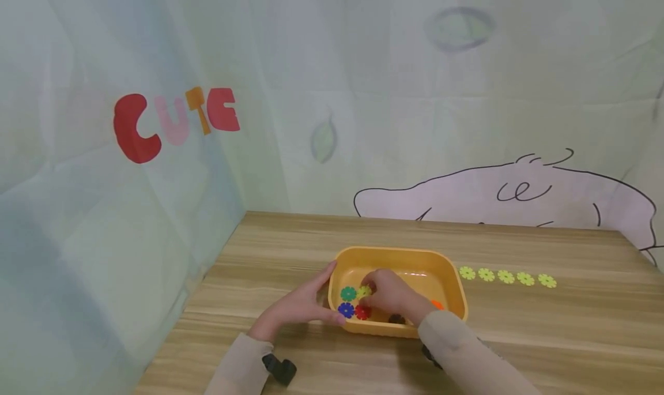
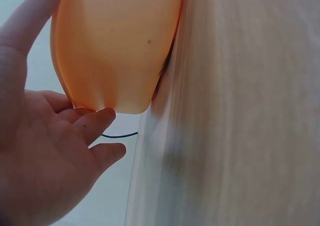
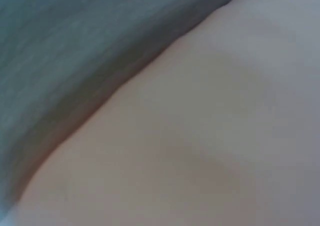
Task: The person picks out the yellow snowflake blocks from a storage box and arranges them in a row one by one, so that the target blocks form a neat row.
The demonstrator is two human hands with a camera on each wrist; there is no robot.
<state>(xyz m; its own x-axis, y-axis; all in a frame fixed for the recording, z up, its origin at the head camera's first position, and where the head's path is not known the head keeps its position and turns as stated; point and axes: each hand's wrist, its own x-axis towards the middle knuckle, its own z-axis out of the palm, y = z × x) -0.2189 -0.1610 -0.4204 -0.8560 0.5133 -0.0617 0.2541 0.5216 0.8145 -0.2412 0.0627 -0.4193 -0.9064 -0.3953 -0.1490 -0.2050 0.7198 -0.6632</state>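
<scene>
In the head view, an orange-yellow plastic box [image 1: 415, 256] stands on the wooden table. My left hand [image 1: 298, 308] grips its left end, thumb at the near side and fingers toward the far corner; the left wrist view shows those fingers against the box wall [image 2: 115, 51]. My right hand [image 1: 391, 294] reaches inside and pinches a yellow snowflake disc [image 1: 364, 292] between thumb and fingers. Around it lie a green disc [image 1: 349, 293], a blue disc [image 1: 346, 310] and a red disc [image 1: 362, 312]. Skin and sleeve fill the right wrist view.
Right of the box, several yellow snowflake discs [image 1: 506, 277] lie in a row on the table [image 1: 519, 326]. A dark disc [image 1: 396, 319] and an orange piece [image 1: 437, 305] are partly visible inside the box, by the right wrist. Printed cloth [image 1: 290, 66] hangs behind and at the left.
</scene>
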